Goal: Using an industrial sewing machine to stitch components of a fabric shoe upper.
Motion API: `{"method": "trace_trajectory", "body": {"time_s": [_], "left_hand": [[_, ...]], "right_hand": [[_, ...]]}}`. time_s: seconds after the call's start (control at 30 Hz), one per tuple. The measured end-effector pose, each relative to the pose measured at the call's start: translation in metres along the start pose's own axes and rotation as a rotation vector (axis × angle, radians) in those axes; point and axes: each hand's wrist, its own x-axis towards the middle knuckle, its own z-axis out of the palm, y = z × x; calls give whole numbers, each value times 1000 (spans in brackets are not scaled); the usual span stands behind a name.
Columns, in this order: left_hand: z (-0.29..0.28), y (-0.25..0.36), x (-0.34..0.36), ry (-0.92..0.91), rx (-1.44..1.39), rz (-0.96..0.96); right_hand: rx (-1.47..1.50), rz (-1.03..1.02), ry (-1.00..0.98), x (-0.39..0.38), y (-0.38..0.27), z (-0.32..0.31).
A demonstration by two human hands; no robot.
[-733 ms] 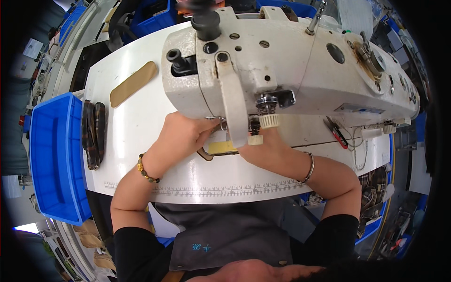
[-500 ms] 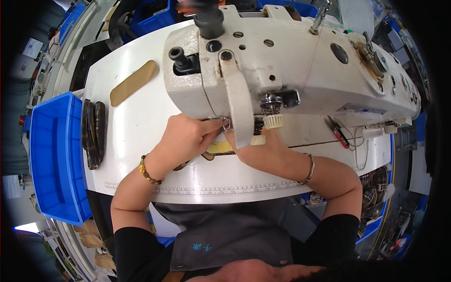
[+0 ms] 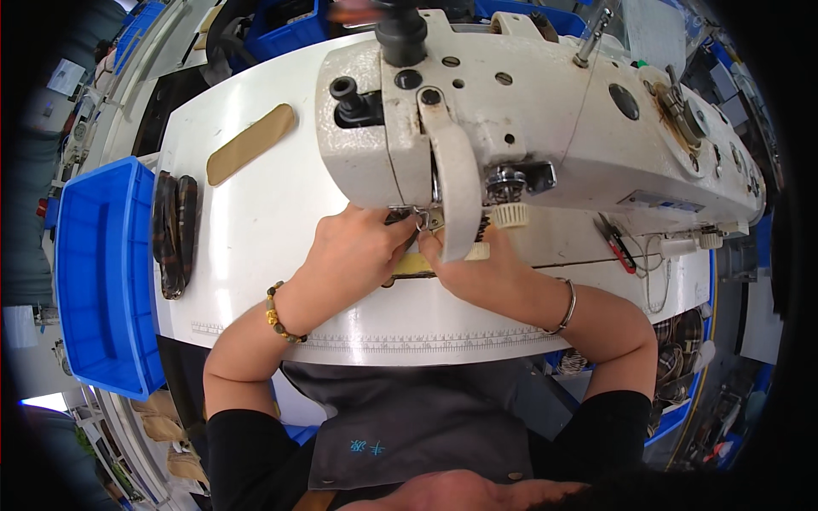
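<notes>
A white sewing machine [image 3: 528,111] stands over the white table, its needle area hidden partly by a curved white lever [image 3: 457,192]. My left hand [image 3: 362,249] is closed beside the presser foot [image 3: 421,220], fingertips on a dark piece of fabric [image 3: 399,215] mostly covered by the hand. From the other side, my right hand [image 3: 477,264] reaches in under the lever; its thumb is close to the foot, and the machine hides the other fingers. A yellow strip [image 3: 415,264] lies on the machine bed between my hands.
A tan rounded fabric piece [image 3: 251,145] lies at the far left. Folded plaid fabric [image 3: 175,237] sits by the left edge, next to a blue bin [image 3: 106,281]. Red-handled thread snips [image 3: 615,243] lie right of my hands. A printed ruler [image 3: 409,342] runs along the near edge.
The whole view has shifted slightly. My left hand has shifted a little on the work, and the tan edge below it is now mostly covered. My right hand stays near the foot.
</notes>
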Motion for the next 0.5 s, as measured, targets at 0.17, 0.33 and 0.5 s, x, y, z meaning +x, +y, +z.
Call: {"method": "trace_trajectory", "body": {"time_s": [0.17,0.33,0.5], "left_hand": [[7,5,4,46,-53,-76],[-4,7,6,32,-102,-158],[-19,-13,7,-28,-603,-418]], "right_hand": [[46,-194,93,0,27,26],[40,-54,58,1,11,3],[-137,-166,101,2,26,26]]}}
